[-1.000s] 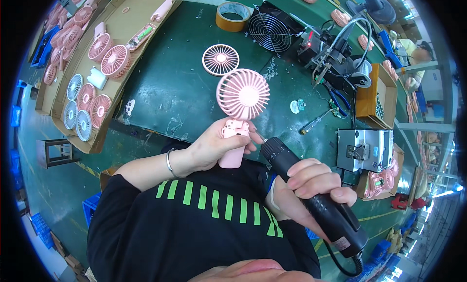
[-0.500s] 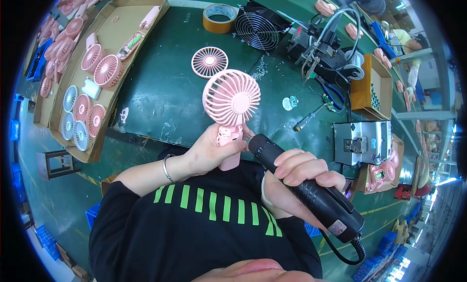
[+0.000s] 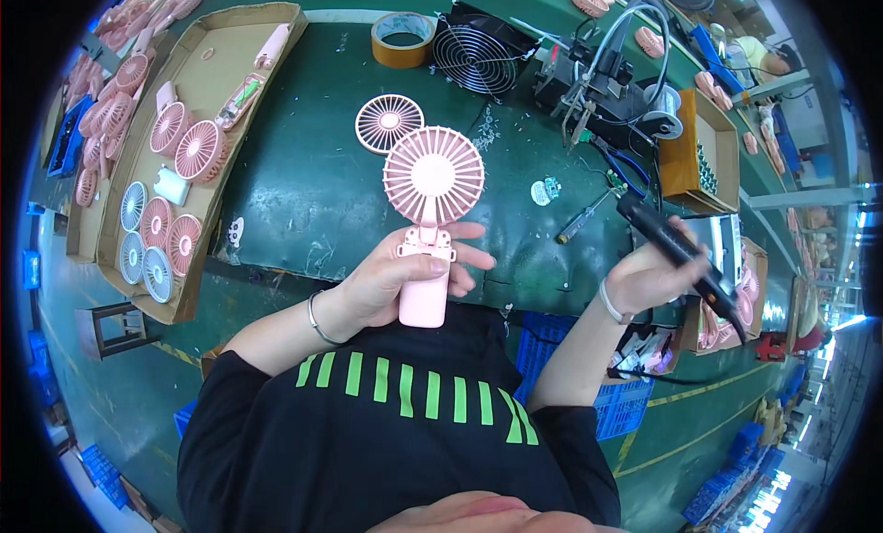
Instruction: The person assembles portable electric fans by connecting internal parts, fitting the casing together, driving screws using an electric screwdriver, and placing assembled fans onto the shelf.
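Note:
My left hand (image 3: 391,271) grips a pink handheld fan (image 3: 434,172) upright at its handle, thumb across the front and the other fingers behind. The fan's round slatted head stands above my hand. Out to the right, my right hand (image 3: 651,274) is wrapped round a black corded electric screwdriver (image 3: 676,243), which slants down toward its cable end. Just behind the held fan, a loose round fan grille (image 3: 390,119) lies on the green work mat (image 3: 303,147). A small circuit board (image 3: 545,191) and a hand screwdriver (image 3: 584,216) lie between the fan and my right hand.
A cardboard tray (image 3: 235,36) of fan parts stands at left. Along the back are a tape roll (image 3: 402,57), a black cooling fan (image 3: 474,59) and a soldering machine (image 3: 598,87). Pliers (image 3: 625,165) and a wooden box (image 3: 685,174) are at right. A blue crate (image 3: 625,406) sits below the edge.
My right hand has carried the electric screwdriver away from the fan, up and to the right. The fan has turned in my left hand, so its head faces up more squarely.

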Available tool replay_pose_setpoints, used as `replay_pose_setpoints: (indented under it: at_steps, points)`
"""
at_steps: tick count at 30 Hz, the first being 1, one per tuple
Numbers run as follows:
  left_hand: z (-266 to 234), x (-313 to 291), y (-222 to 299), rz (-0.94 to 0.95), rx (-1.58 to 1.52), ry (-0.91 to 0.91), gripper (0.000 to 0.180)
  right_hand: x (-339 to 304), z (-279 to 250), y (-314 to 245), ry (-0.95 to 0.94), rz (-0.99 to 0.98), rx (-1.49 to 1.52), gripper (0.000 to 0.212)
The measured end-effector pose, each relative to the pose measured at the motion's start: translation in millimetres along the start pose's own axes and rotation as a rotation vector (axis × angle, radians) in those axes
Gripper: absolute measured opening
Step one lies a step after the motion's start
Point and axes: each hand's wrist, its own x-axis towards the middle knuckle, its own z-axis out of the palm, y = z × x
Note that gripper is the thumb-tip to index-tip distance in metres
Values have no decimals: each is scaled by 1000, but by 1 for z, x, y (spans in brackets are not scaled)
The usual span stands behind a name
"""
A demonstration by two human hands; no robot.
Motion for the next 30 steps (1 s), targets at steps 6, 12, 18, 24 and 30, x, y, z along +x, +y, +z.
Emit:
replay_pose_setpoints:
  at_steps: [6,12,18,24,30]
  points:
    - [-11,7,-11,65,-144,33,50,-39,-40,-6,32,597,-258,52]
    - [-16,8,-9,64,-29,117,62,-58,-29,-26,-261,836,-507,37]
    - [-16,9,-28,200,-81,86,55,-117,63,-32,-1241,-92,-964,57]
    - [-6,4,-16,216,-73,328,26,-129,78,-28,-1453,-235,-1125,40]
    - [-9,2,-24,223,7,387,27,-138,69,-26,-1561,-224,-1156,37]
